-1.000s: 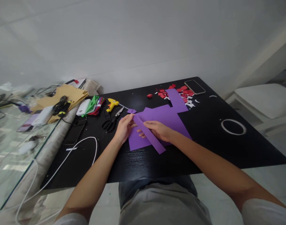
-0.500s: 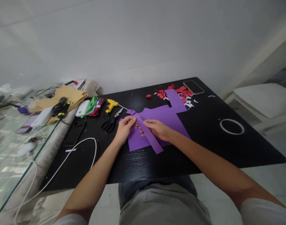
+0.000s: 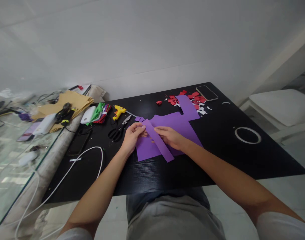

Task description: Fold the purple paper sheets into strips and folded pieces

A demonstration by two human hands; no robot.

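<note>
Pinching the upper end of a purple paper strip [image 3: 160,142], the left hand [image 3: 132,136] had its thumb on top and its fingers curled behind. The right hand [image 3: 170,137] gripped the strip's right edge part-way down, thumb on the upper face, fingers tucked beneath; how tightly those fingers pressed together could not be told, the paper hiding most of them. The strip lay aslant in front of the person, its free end pointing down and right, over a larger purple sheet [image 3: 145,151] on the black table [image 3: 217,153]. Whether strip touched sheet: unclear.

Just left of the left hand: black-handled scissors [image 3: 116,133], blades pointing away. Beyond them, a yellow glue gun [image 3: 119,112], with small purple pieces [image 3: 139,118] to its right. Farther left, a green bundle [image 3: 98,112] beside a white device [image 3: 88,115].

Far right side: another purple piece [image 3: 187,106] partly covered a scatter of red scraps [image 3: 199,99] and white scraps [image 3: 202,111], near a phone [image 3: 207,93]. A pale ring [image 3: 248,135] lay well apart, nearer the table's right end.
</note>
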